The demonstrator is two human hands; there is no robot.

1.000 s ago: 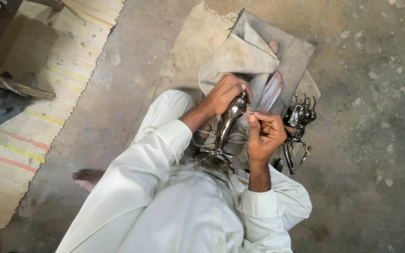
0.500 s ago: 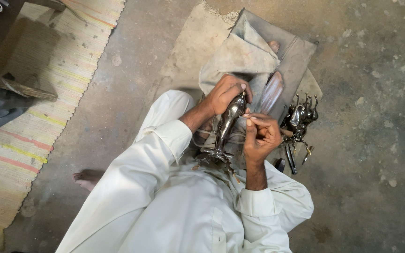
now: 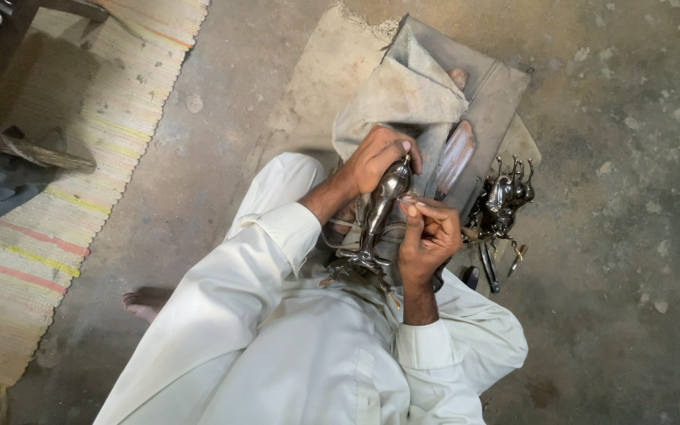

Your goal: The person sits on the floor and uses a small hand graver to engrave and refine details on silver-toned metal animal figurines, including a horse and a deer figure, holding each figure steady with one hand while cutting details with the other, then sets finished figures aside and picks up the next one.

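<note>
So the left hand (image 3: 375,160) is wrapped around the top end of a shiny metal figure (image 3: 378,216), fingers curled over it, gripping tight. The figure stands pretty much upright in the person's lap, base down by the white sleeves. The right hand (image 3: 428,236) sits at about 4 o'clock from the left one, closed in a pinch on a thin small tool (image 3: 408,201) whose tip touches the side of the figure; can't really tell what kind of tool it is. Out at 3 o'clock from the right hand there's a pile of dark metal pieces (image 3: 502,201) lying on the concrete floor (image 3: 631,236), just beside the knee. At 12 o'clock a folded grey cloth (image 3: 403,94) lies on a sack mat. Way over at 9 o'clock is a striped woven rug (image 3: 33,236), well apart from everything
</note>
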